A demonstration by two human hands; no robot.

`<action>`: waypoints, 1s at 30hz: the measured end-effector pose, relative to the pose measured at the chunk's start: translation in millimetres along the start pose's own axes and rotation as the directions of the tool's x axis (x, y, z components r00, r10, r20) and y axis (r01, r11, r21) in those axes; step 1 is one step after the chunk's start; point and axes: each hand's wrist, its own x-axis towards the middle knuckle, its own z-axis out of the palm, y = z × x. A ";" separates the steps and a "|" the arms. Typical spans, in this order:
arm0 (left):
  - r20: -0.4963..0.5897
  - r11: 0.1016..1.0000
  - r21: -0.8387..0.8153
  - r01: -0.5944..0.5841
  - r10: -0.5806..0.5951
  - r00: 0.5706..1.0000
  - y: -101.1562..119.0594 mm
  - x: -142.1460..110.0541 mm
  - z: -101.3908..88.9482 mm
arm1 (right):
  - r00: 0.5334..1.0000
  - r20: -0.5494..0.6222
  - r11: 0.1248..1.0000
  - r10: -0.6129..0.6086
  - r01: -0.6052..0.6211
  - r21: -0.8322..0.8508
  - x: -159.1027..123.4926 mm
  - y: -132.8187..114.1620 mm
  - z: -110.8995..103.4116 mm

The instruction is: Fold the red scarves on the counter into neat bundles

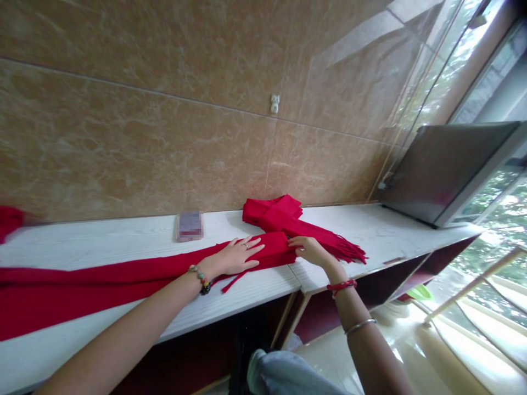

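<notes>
Left hand (pixel 237 257) lies spread flat on long red cloth (pixel 102 278), right hand (pixel 310 249) touches its folded end, cannot tell if pinching, fringed red scarf (pixel 294 220) beyond.

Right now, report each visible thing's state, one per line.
Long red scarf: stretched along the white counter, right end apparently folded over.
Other red scarf: crossed over itself, fringe loose.
Left hand: flat on the long scarf, fingers spread.
Right hand: fingertips at its folded end, grip unclear.
Small slab: flat, top blurred.
Grey box: standing on the counter.
Leftmost red cloth: partly visible.
</notes>
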 end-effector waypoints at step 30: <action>0.127 0.967 -0.021 0.253 -0.249 0.960 -33.5 -103.6 4.5 | 0.963 0.267 0.764 -0.024 0.190 -0.617 21.5 -43.1 36.4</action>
